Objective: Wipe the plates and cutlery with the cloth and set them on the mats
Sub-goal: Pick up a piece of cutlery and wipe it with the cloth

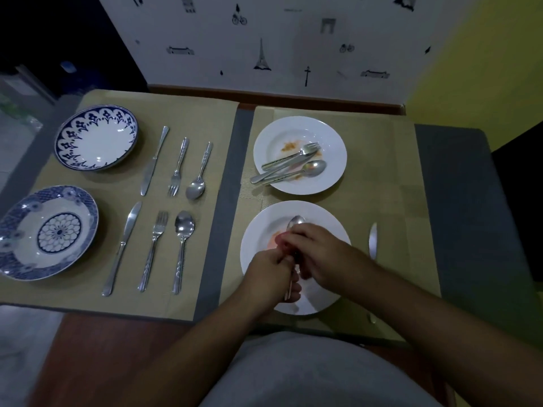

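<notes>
wiping a spoon (pixel 296 222) over the near white plate (pixel 329 221), left hand (pixel 271 276) gripping its handle, right hand (pixel 316 254) clenched around its neck; next, likely setting it beside the knife (pixel 373 240).

Both forearms are bare from the bottom edge of the frame to the wrists; no sleeve, watch, bracelet or ring shows on either. The left hand (pixel 271 276) and the right hand (pixel 318 254) are ungloved, with short fingers and rounded knuckles. Nails are too dim to make out. Below the arms, a plain light grey garment (pixel 308 374) covers the torso or lap, smooth, without print, seam, button or pocket in view. Dim light flattens its folds.
</notes>
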Motion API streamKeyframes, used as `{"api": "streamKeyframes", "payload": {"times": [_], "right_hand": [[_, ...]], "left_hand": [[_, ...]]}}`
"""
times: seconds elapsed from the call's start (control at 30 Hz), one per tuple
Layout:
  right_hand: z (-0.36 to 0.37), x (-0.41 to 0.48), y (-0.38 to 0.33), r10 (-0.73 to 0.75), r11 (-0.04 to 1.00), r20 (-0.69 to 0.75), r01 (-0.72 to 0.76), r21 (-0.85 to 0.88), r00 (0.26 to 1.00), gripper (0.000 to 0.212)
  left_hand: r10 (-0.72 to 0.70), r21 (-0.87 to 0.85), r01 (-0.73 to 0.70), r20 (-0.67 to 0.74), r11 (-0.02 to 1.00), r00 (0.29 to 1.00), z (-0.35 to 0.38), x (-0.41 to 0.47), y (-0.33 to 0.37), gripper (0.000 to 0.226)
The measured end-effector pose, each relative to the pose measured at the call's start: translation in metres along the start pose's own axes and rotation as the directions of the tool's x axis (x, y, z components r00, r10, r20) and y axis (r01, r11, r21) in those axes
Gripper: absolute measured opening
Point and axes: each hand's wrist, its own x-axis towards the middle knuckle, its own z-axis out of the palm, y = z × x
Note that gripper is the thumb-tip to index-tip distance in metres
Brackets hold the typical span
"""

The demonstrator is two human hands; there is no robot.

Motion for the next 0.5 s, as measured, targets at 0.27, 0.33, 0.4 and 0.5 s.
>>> {"api": "streamKeyframes", "payload": {"times": [0.27,0.33,0.4,0.5], "right_hand": [[0.018,-0.001,-0.011,0.082,0.996,0.015,-0.081,-0.044,0.997,0.061],[0.014,0.002,-0.004,0.084,0.994,-0.003,-0.084,-0.068,0.996,0.057],[0.008,0.008,0.005,0.15,0.982,-0.023,-0.152,-0.115,0.988,0.055],[-0.003,0.018,-0.002,0.267,0.96,-0.102,-0.273,-0.052,0.958,0.046]], "left_hand": [[0.027,0.024,-0.028,0.027,0.999,0.999,-0.027,-0.001,-0.012,0.031],[0.03,0.037,-0.031,0.033,0.999,0.999,-0.032,0.0,-0.018,0.032],[-0.003,0.034,0.001,0.032,0.999,0.999,-0.036,0.001,-0.022,0.031],[-0.089,-0.044,0.09,0.034,0.995,0.995,-0.043,0.007,-0.02,0.027]]}}
